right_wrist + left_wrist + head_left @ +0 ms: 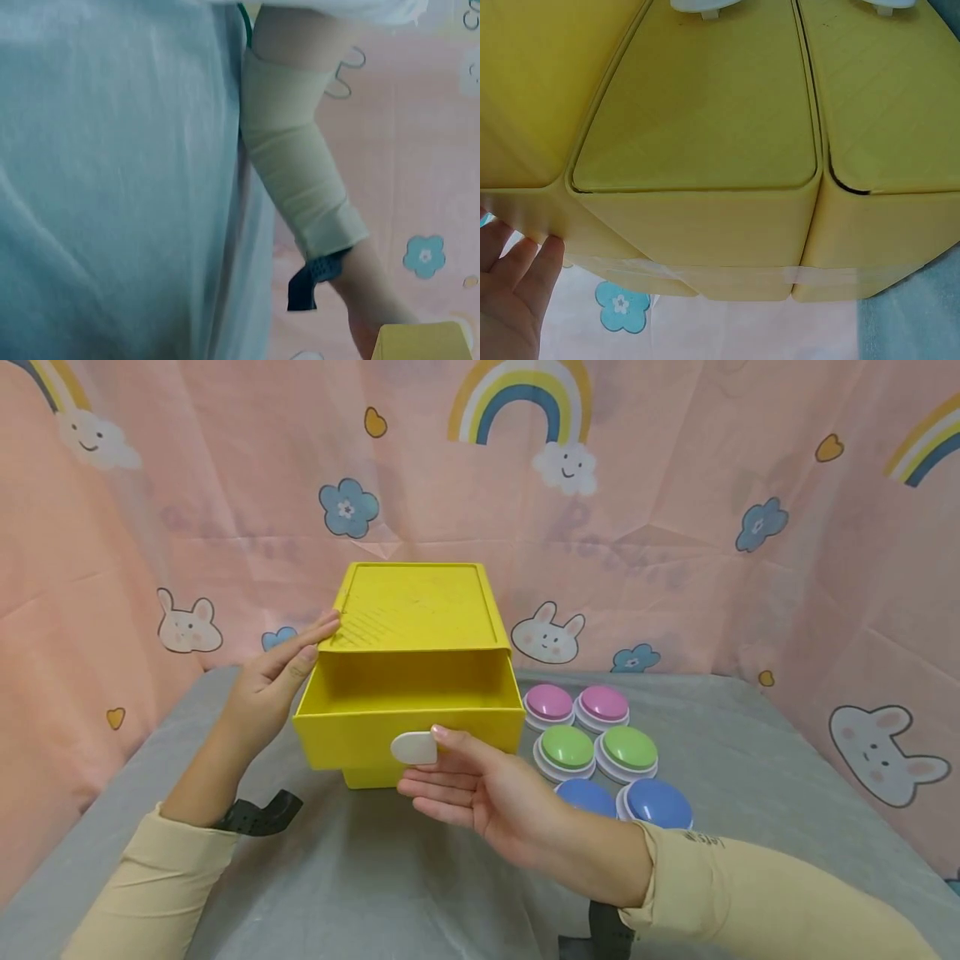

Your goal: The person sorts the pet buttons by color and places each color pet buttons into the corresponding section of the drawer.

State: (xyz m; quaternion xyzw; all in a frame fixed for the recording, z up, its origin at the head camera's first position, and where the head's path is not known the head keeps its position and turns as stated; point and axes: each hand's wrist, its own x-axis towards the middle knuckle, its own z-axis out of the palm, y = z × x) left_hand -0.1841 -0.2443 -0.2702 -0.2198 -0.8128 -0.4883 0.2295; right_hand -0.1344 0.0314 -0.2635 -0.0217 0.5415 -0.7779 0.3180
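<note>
A yellow drawer unit [420,602] stands mid-table, its top drawer [341,741] pulled out toward me; the visible part of the drawer's inside holds nothing. My left hand [266,693] rests against the unit's left side with fingers extended. In the left wrist view the fingers of that hand [517,292] touch the yellow side near the top drawer, and two closed drawers [705,97] stack beyond it. At the drawer front, my right hand [483,789] pinches the white handle [412,748] with thumb and index finger, other fingers extended below. Neither hand shows clearly in the right wrist view.
Right of the unit, dome-topped round buttons on white bases stand in pairs: pink [604,703], green [630,748] and blue [658,803]. Grey cloth covers the table [750,760]. A pink patterned curtain [660,527] hangs behind and at both sides. Clear tape [742,276] joins the stacked boxes.
</note>
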